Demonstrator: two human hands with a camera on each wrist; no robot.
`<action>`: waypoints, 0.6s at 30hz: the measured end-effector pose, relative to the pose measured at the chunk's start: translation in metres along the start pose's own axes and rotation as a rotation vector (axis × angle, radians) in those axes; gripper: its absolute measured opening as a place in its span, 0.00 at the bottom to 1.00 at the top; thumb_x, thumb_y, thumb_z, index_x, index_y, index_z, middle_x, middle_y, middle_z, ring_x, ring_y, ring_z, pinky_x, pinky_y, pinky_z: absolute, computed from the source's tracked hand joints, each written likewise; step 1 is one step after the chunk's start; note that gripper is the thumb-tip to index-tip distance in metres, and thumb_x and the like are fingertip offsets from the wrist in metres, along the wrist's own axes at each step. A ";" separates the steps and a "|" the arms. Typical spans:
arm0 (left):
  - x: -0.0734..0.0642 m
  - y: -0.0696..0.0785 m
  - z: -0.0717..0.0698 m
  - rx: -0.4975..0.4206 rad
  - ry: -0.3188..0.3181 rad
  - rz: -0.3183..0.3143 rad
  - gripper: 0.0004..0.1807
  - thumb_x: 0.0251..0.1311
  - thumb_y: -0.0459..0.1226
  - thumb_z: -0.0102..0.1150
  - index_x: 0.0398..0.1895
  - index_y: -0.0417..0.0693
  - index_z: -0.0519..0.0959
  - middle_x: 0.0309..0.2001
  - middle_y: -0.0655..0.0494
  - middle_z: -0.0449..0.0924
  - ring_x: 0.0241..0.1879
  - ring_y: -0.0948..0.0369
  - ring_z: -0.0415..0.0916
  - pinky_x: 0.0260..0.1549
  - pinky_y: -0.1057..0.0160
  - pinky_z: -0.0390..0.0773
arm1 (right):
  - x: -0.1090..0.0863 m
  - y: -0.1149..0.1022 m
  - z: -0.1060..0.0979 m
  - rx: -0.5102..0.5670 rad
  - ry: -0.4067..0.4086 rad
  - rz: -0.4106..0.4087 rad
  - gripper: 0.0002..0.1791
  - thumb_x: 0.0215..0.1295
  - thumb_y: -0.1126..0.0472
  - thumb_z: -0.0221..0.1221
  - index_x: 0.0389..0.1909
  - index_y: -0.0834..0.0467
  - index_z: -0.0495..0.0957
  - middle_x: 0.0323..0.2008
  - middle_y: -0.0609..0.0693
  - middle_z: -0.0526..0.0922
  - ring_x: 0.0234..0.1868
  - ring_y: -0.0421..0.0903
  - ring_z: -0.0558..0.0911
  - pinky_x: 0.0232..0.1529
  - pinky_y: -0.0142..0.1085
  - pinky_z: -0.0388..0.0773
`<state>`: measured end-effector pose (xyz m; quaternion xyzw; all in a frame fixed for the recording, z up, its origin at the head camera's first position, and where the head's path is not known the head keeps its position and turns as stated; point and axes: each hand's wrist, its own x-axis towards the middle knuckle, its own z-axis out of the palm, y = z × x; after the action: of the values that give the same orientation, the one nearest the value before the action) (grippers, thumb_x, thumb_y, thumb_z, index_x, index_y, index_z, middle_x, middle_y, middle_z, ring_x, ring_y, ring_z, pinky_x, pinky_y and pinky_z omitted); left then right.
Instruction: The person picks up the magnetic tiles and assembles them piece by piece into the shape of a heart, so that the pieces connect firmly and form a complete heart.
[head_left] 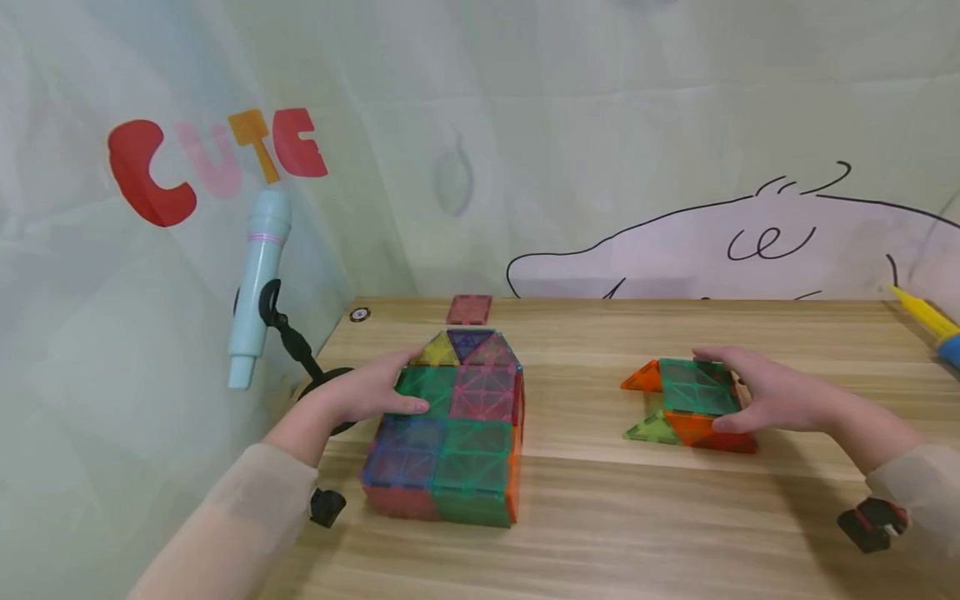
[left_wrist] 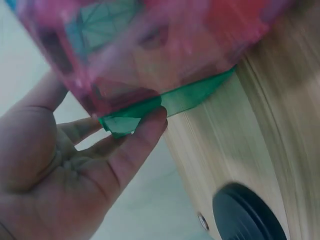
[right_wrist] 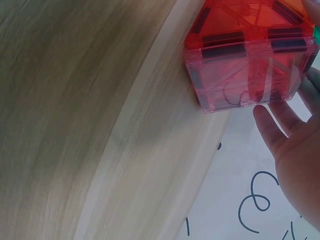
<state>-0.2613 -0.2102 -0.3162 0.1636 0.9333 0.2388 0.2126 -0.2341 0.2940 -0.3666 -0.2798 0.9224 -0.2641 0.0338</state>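
Observation:
On the left of the table, in the head view, stands a low building of translucent magnetic tiles (head_left: 476, 454), with green, blue and pink squares on top and small triangles at its far end. My left hand (head_left: 367, 387) holds its left side, thumb over a green top tile; a fingertip meets a green tile (left_wrist: 192, 92) in the left wrist view. Farther right, a smaller magnetic-tile piece (head_left: 697, 385) has a green top, orange and red sides and triangles pointing left. My right hand (head_left: 783, 392) grips it, thumb at the front and fingers behind. Its pink end wall (right_wrist: 235, 75) faces the right wrist camera.
A loose pink square tile (head_left: 469, 310) lies at the table's back edge. Beside the left arm, a black stand (head_left: 296, 342) bears a light blue toy microphone (head_left: 258, 283). A yellow and blue object (head_left: 926, 312) juts in at the right. Behind hangs a printed cloth (head_left: 637, 125).

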 end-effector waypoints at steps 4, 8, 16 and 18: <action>0.004 0.009 0.010 0.002 -0.018 0.031 0.53 0.53 0.54 0.63 0.73 0.42 0.46 0.71 0.40 0.45 0.70 0.44 0.43 0.62 0.43 0.54 | -0.002 0.002 0.000 0.000 -0.001 0.011 0.50 0.46 0.46 0.71 0.64 0.67 0.59 0.59 0.59 0.68 0.56 0.56 0.66 0.52 0.53 0.65; 0.010 0.016 0.013 -0.075 -0.056 0.056 0.51 0.55 0.54 0.62 0.74 0.45 0.46 0.71 0.42 0.48 0.64 0.46 0.59 0.58 0.44 0.61 | -0.003 0.004 0.001 -0.002 -0.003 0.019 0.50 0.46 0.46 0.71 0.65 0.66 0.60 0.59 0.59 0.68 0.56 0.55 0.67 0.52 0.51 0.67; 0.061 -0.012 -0.007 -0.228 0.164 0.094 0.39 0.66 0.53 0.49 0.73 0.46 0.48 0.71 0.46 0.49 0.65 0.42 0.56 0.56 0.44 0.65 | -0.001 0.004 0.001 -0.013 0.000 0.021 0.50 0.46 0.46 0.71 0.65 0.66 0.60 0.60 0.59 0.68 0.55 0.54 0.68 0.51 0.49 0.69; 0.075 -0.023 -0.006 -0.237 0.218 0.104 0.38 0.66 0.51 0.50 0.73 0.46 0.50 0.71 0.47 0.50 0.65 0.43 0.55 0.57 0.43 0.63 | 0.001 0.003 0.000 -0.007 -0.003 0.024 0.50 0.46 0.47 0.71 0.65 0.67 0.60 0.60 0.59 0.68 0.55 0.54 0.68 0.50 0.48 0.70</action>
<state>-0.3331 -0.2009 -0.3466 0.1583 0.9064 0.3742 0.1153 -0.2367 0.2954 -0.3682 -0.2690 0.9266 -0.2602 0.0374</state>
